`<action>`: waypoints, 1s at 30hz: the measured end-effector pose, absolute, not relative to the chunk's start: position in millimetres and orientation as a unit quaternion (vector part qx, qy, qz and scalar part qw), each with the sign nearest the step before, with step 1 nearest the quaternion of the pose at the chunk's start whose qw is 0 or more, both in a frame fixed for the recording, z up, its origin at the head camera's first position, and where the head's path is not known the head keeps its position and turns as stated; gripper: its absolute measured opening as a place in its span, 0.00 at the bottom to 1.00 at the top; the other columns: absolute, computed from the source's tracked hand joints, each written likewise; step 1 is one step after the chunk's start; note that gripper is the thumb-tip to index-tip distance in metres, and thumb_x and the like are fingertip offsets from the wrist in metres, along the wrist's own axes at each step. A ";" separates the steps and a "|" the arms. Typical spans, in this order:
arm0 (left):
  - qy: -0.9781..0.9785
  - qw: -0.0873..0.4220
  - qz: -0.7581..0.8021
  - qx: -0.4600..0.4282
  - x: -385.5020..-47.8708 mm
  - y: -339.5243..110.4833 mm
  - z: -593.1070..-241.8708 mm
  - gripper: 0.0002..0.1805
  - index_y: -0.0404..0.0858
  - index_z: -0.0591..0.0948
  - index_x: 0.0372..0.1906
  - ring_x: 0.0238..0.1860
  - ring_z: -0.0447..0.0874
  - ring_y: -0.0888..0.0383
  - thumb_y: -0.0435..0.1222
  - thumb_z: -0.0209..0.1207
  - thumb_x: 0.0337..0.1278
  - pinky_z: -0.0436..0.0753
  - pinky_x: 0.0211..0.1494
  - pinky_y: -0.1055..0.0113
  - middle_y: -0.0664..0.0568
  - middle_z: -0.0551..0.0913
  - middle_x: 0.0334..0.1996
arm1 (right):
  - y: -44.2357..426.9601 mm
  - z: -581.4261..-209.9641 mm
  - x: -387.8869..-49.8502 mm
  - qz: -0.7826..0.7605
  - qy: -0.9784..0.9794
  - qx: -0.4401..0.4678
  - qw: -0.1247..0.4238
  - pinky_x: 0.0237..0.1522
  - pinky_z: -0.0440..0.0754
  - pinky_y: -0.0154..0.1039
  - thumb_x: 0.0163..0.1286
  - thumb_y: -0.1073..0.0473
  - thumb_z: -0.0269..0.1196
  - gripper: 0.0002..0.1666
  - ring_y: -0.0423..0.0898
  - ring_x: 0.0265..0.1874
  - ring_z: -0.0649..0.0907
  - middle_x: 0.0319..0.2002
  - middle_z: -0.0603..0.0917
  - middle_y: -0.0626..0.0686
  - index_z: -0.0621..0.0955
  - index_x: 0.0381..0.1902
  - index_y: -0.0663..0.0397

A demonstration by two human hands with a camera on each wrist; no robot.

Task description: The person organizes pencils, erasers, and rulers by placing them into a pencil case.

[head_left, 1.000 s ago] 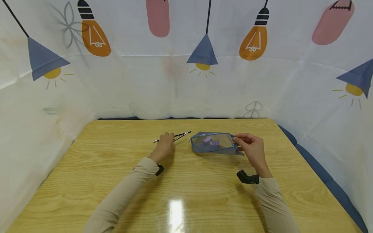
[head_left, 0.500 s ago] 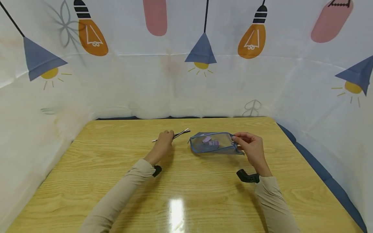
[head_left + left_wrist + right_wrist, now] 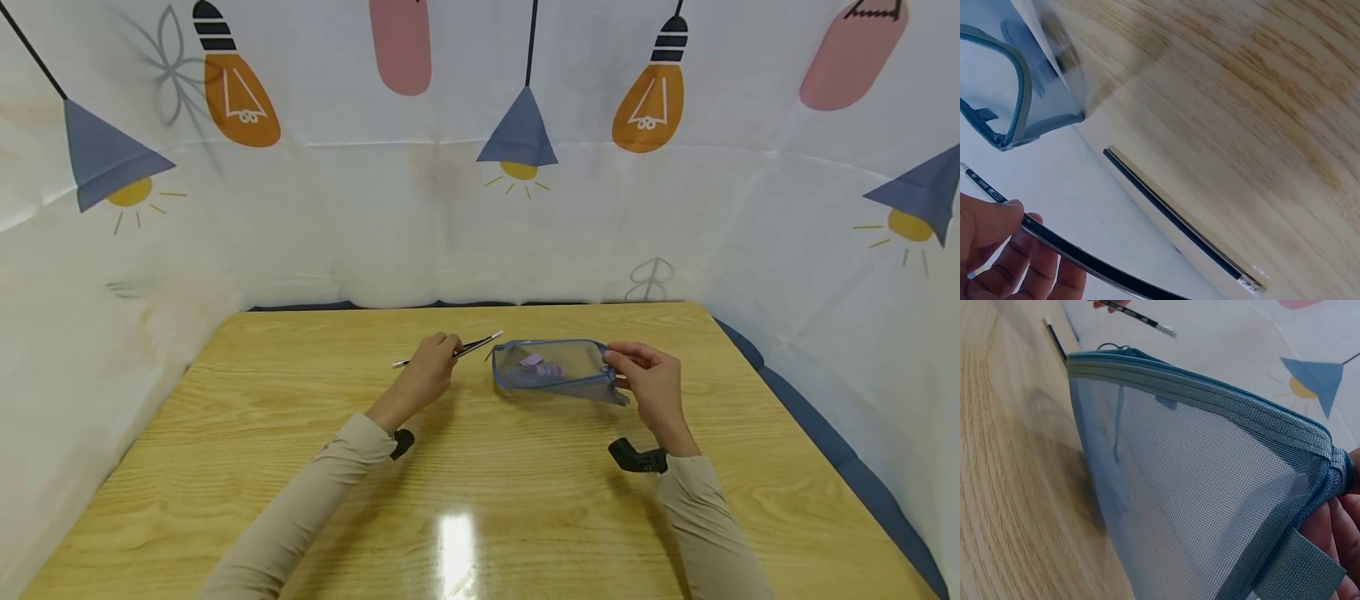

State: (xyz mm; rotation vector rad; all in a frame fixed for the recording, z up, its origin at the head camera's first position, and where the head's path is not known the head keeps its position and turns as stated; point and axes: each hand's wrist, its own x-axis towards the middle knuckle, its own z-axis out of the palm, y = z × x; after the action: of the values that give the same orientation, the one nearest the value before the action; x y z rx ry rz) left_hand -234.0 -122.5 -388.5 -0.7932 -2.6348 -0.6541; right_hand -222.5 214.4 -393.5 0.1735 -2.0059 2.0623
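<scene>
Midway across the head view, we see the left hand [image 3: 423,371] pinching a black pencil [image 3: 487,340], its long axis slanting, white-tipped end aimed at the pouch [image 3: 588,387] just beside it; the right hand [image 3: 652,383] grips the pouch's right end. We cannot make out the purple contents [image 3: 550,370] clearly. From the left wrist, the frame cuts off the black pencil's near end; a second pencil [image 3: 1172,215] lies on the tabletop [image 3: 1241,125]. From the right wrist, the pouch hides part of the second pencil.
</scene>
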 end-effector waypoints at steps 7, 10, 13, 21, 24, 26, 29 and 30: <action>-0.894 0.202 -0.243 -0.316 -234.1 -120.1 -386.3 0.06 0.29 0.77 0.40 0.36 0.76 0.46 0.20 0.58 0.59 0.77 0.41 0.54 0.44 0.76 0.33 | 212.4 -392.0 -222.3 0.720 -0.681 0.022 0.134 0.25 0.83 0.35 0.62 0.66 0.69 0.14 0.40 0.23 0.84 0.27 0.86 0.49 0.83 0.41 0.74; -0.885 0.218 -0.248 -0.329 -234.0 -118.3 -383.6 0.06 0.29 0.77 0.40 0.35 0.76 0.47 0.20 0.58 0.59 0.77 0.42 0.54 0.44 0.77 0.33 | 212.0 -390.9 -222.2 0.724 -0.676 0.015 0.133 0.25 0.83 0.34 0.62 0.67 0.69 0.15 0.39 0.23 0.84 0.27 0.87 0.49 0.82 0.42 0.76; -0.877 0.228 -0.255 -0.338 -233.7 -116.7 -380.9 0.05 0.29 0.77 0.40 0.36 0.77 0.47 0.21 0.58 0.60 0.77 0.41 0.55 0.43 0.77 0.34 | 211.9 -389.9 -222.0 0.725 -0.676 0.007 0.132 0.25 0.83 0.34 0.62 0.66 0.68 0.16 0.39 0.22 0.84 0.26 0.86 0.48 0.81 0.42 0.77; -0.854 0.254 -0.279 -0.358 -234.7 -116.4 -376.5 0.06 0.28 0.78 0.41 0.35 0.76 0.49 0.21 0.58 0.60 0.78 0.37 0.60 0.43 0.78 0.34 | 212.7 -390.4 -223.6 0.726 -0.676 -0.003 0.127 0.25 0.83 0.34 0.62 0.67 0.69 0.15 0.39 0.22 0.83 0.26 0.86 0.48 0.82 0.42 0.75; -0.843 0.268 -0.298 -0.360 -234.7 -117.2 -374.9 0.07 0.28 0.78 0.41 0.34 0.78 0.51 0.21 0.60 0.58 0.79 0.35 0.63 0.43 0.78 0.35 | 212.5 -390.1 -223.3 0.726 -0.677 -0.005 0.124 0.25 0.83 0.34 0.62 0.67 0.68 0.15 0.39 0.22 0.83 0.26 0.86 0.48 0.82 0.42 0.76; -0.836 0.279 -0.308 -0.358 -234.7 -117.7 -373.8 0.08 0.28 0.78 0.41 0.33 0.79 0.52 0.20 0.60 0.57 0.80 0.34 0.65 0.43 0.79 0.35 | 212.2 -389.9 -223.0 0.725 -0.678 -0.007 0.122 0.25 0.83 0.34 0.62 0.66 0.68 0.15 0.39 0.22 0.83 0.26 0.86 0.48 0.82 0.42 0.76; -0.829 0.292 -0.322 -0.353 -233.7 -118.0 -370.9 0.09 0.28 0.78 0.41 0.31 0.79 0.53 0.20 0.61 0.56 0.80 0.32 0.66 0.43 0.79 0.35 | 212.1 -389.9 -222.8 0.723 -0.681 -0.011 0.119 0.25 0.83 0.34 0.62 0.66 0.69 0.16 0.39 0.22 0.83 0.26 0.86 0.48 0.82 0.43 0.76; -0.827 0.296 -0.324 -0.352 -233.3 -118.0 -370.0 0.09 0.28 0.78 0.41 0.31 0.79 0.53 0.20 0.61 0.55 0.80 0.32 0.66 0.43 0.79 0.34 | 212.1 -390.0 -222.8 0.723 -0.681 -0.013 0.117 0.25 0.83 0.34 0.62 0.66 0.69 0.16 0.39 0.22 0.83 0.26 0.86 0.48 0.82 0.43 0.76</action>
State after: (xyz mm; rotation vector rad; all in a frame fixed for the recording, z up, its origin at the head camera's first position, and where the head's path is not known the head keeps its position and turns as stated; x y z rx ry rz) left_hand -233.3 -118.0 -370.0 -0.9351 -2.1998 -0.8623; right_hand -222.8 212.1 -390.0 -0.0368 -1.9927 2.1151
